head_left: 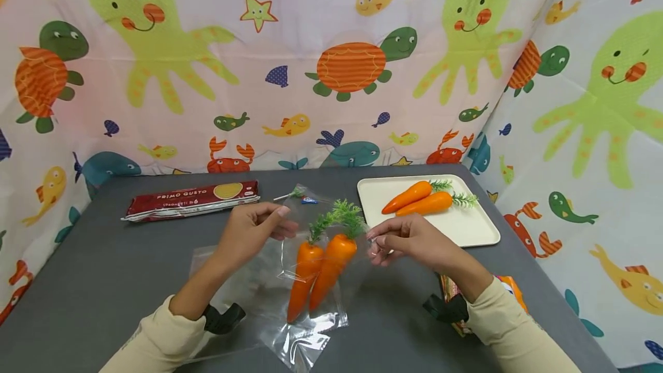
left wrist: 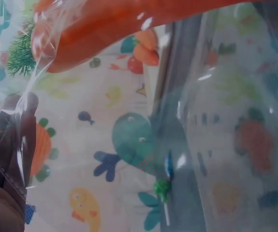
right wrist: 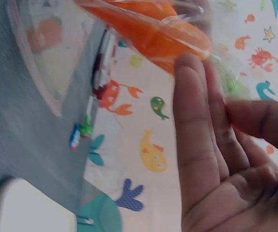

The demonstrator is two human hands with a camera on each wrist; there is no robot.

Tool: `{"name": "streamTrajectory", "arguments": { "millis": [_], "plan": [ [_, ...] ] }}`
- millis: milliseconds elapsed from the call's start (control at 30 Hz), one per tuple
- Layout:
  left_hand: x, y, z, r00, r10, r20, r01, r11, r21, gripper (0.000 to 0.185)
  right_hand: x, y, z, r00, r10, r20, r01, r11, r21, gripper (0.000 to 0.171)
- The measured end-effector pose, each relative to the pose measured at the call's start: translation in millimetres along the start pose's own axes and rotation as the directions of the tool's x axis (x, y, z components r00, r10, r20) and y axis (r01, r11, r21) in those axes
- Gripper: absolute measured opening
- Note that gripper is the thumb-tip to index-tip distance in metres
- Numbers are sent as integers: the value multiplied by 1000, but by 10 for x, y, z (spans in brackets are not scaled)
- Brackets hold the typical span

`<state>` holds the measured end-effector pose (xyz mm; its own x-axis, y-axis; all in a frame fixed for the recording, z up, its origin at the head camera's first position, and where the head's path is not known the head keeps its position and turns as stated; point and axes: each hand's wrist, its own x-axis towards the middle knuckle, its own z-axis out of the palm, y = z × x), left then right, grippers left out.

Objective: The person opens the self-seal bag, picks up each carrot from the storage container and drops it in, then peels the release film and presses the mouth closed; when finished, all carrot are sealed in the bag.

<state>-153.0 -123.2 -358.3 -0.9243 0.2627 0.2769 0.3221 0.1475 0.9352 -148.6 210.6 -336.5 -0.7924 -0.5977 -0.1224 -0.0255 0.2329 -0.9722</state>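
Note:
Two orange toy carrots with green feathery tops sit inside a clear plastic bag, their tips pointing toward me. At the bag's upper left edge, my left hand holds the film, its fingers showing through the plastic in the left wrist view. My right hand pinches the opposite edge between thumb and fingers. In the right wrist view, a bagged carrot appears just beyond the fingertips. More clear plastic lies on the table under my left forearm.
Behind my right hand, a cream tray carries two more carrots. A red spaghetti packet lies at the back left. Near the back middle are a green-topped white stick and a small blue item. A colourful packet is partly hidden beneath my right forearm.

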Motion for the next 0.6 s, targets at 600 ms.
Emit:
{"name": "streamTrajectory", "arguments": {
  "millis": [600],
  "plan": [
    [-215,147,5,971,224,-83,-225,974,-6,17,-20,-390,-49,987,-90,-132,35,928,-370,19]
  ]
}}
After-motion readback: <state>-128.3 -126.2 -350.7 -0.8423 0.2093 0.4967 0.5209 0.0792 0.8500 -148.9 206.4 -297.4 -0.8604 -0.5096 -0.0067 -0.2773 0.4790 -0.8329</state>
